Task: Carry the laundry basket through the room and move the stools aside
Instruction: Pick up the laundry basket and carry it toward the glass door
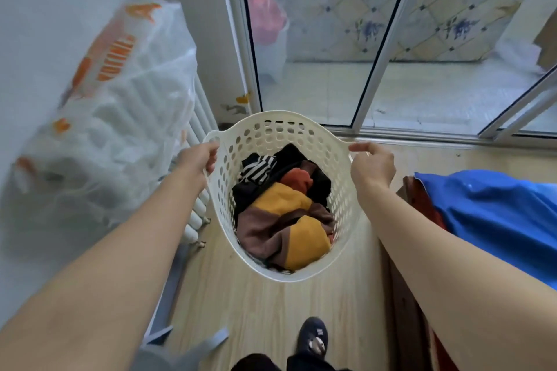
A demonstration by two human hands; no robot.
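A white perforated laundry basket point(280, 129) hangs above the wooden floor in the middle of the view, tilted toward me. Inside lie crumpled clothes point(286, 214) in yellow, brown, black, orange and black-and-white stripes. My left hand point(199, 158) grips the basket's left handle. My right hand point(372, 166) holds the right rim, fingers curled over it. No stool is clearly visible.
A large plastic bag of white rolls point(114, 117) rests on a white radiator point(199, 129) at the left. Sliding glass doors point(376, 48) stand ahead, a tiled balcony behind. A blue cover point(494, 220) lies over furniture at right. A grey frame point(168, 289) leans at lower left.
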